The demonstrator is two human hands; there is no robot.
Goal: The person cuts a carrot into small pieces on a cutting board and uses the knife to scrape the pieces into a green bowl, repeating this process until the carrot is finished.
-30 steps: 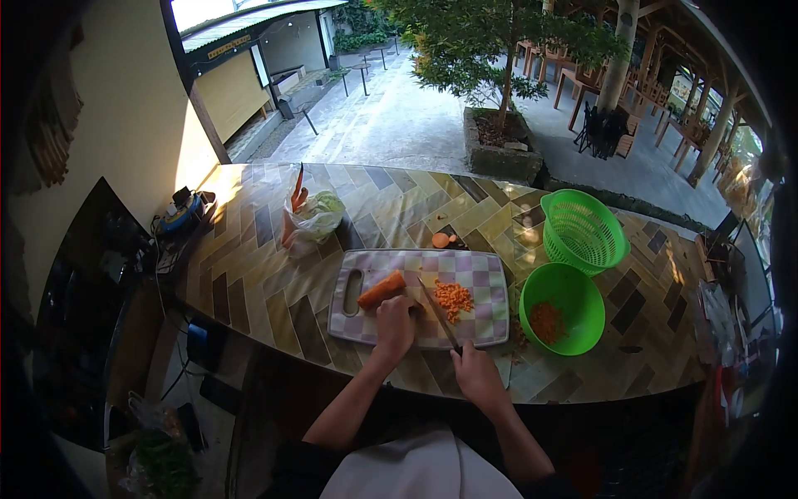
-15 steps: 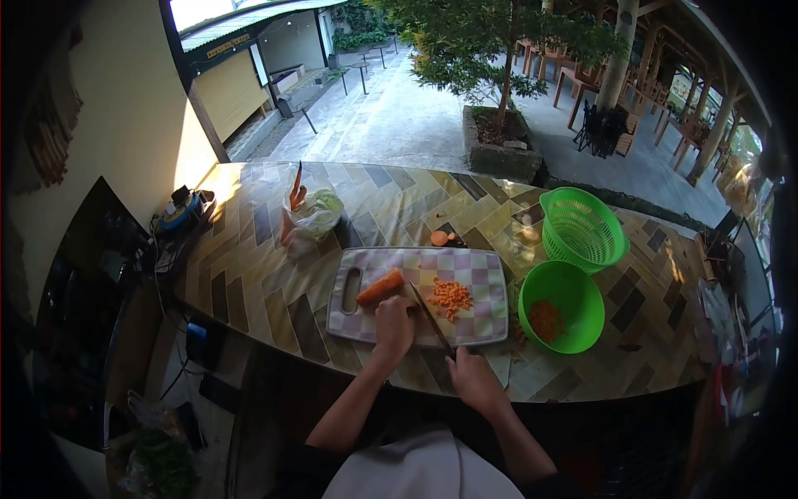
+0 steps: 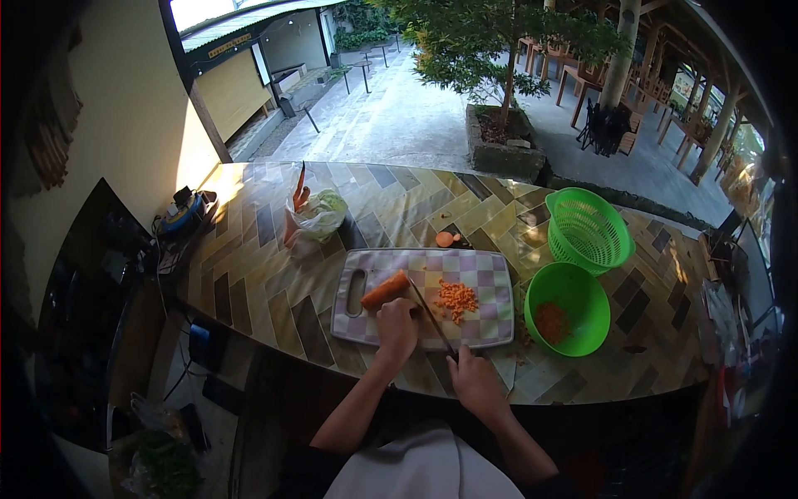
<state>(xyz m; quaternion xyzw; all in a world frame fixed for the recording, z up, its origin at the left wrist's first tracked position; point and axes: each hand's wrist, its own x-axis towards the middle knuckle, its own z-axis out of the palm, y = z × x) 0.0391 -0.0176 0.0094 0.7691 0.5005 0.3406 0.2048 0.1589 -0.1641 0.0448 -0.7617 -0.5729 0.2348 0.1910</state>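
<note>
On a checkered cutting board (image 3: 342,326) lies a thick peeled carrot (image 3: 385,289). My left hand (image 3: 397,326) is closed against the carrot's near side, its fingers curled and the fingertips partly hidden. My right hand (image 3: 477,382) grips the handle of a knife (image 3: 431,316). The blade points away from me and to the left, its tip near the right end of the carrot. Right of the blade, a small heap of diced carrot (image 3: 456,298) is spread over the board.
A green bowl (image 3: 592,314) with orange bits stands right of the board, with a green strainer basket (image 3: 582,223) behind it. Carrot ends (image 3: 445,239) lie beyond the board. A plastic bag (image 3: 320,218) with vegetables sits at the back left. The tabletop edge curves before me.
The view has shifted slightly, so everything appears a little further right. Both hands, the knife and the carrot keep nearly the same arrangement.
</note>
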